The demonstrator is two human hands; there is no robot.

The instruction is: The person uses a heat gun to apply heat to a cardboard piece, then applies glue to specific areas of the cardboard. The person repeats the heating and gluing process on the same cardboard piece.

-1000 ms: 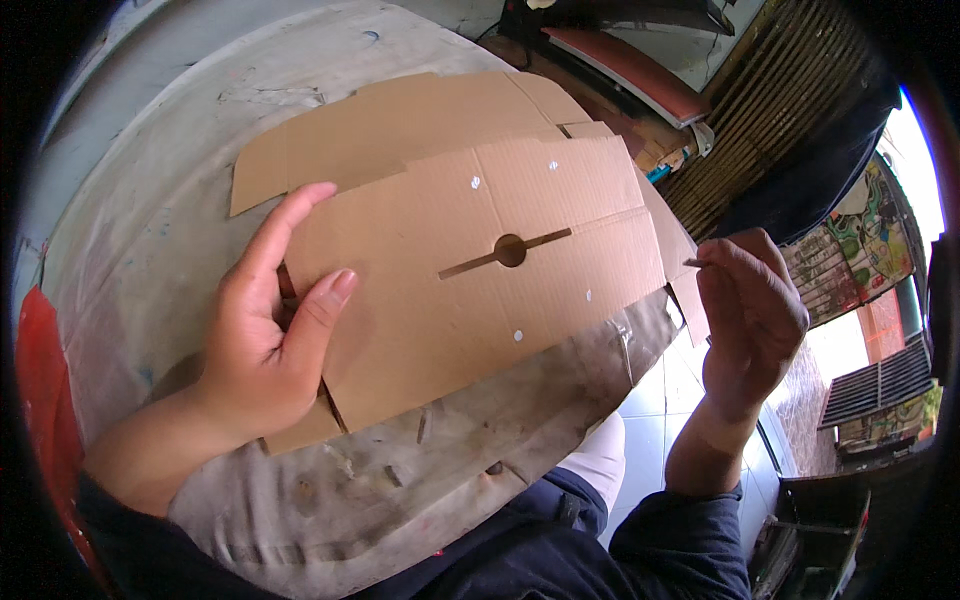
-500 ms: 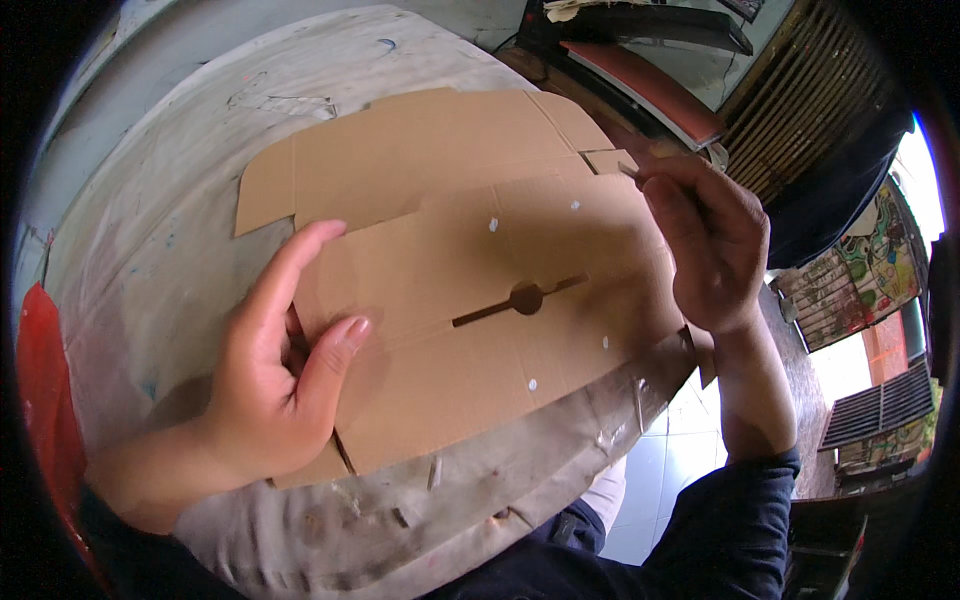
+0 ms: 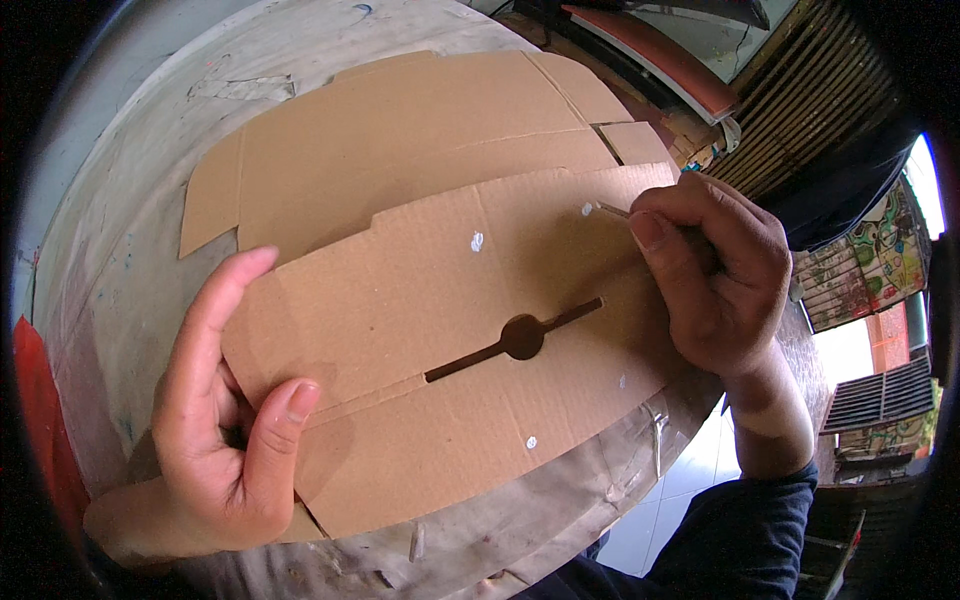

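A flat brown cardboard box blank with a slot and a round hole lies on a worn round table. Small white dots of glue mark its upper flap. My left hand grips the blank's left edge, thumb pressed on top and fingers along the side. My right hand pinches a thin stick, whose tip touches a white dot near the blank's upper right corner.
A second cardboard sheet lies under the blank, reaching toward the far side of the table. A red edge shows at the left. Slatted shutters and a tiled floor lie to the right.
My right hand moved from off the table's right edge in over the cardboard and brought the stick tip down onto the upper right corner. My left hand kept its hold.
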